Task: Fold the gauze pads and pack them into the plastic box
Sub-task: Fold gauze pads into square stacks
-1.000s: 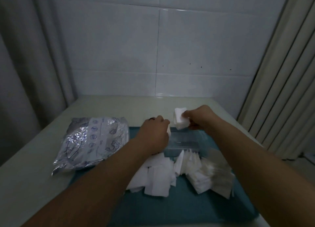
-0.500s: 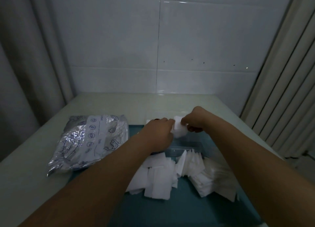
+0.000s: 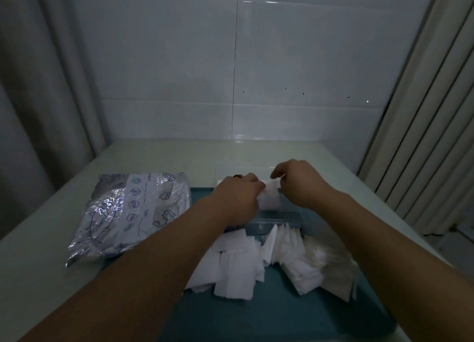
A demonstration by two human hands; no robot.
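Observation:
A clear plastic box [image 3: 278, 219] lies across the far end of the teal mat [image 3: 269, 313]. A folded white gauze pad [image 3: 269, 197] stands in the box, between my two hands. My left hand [image 3: 237, 198] touches its left side with curled fingers. My right hand [image 3: 298, 182] pinches its upper right edge. Loose flat gauze pads [image 3: 236, 267] are heaped on the mat in front of the box, and a second fanned pile [image 3: 307, 257] lies to their right.
A crinkled silver printed packet [image 3: 130, 213] lies on the pale table [image 3: 38, 277] left of the mat. A tiled wall stands behind, a grey curtain at left and pale vertical blinds at right.
My right hand has brought the folded pad down from above the box into it. My left hand has closed in against the pad.

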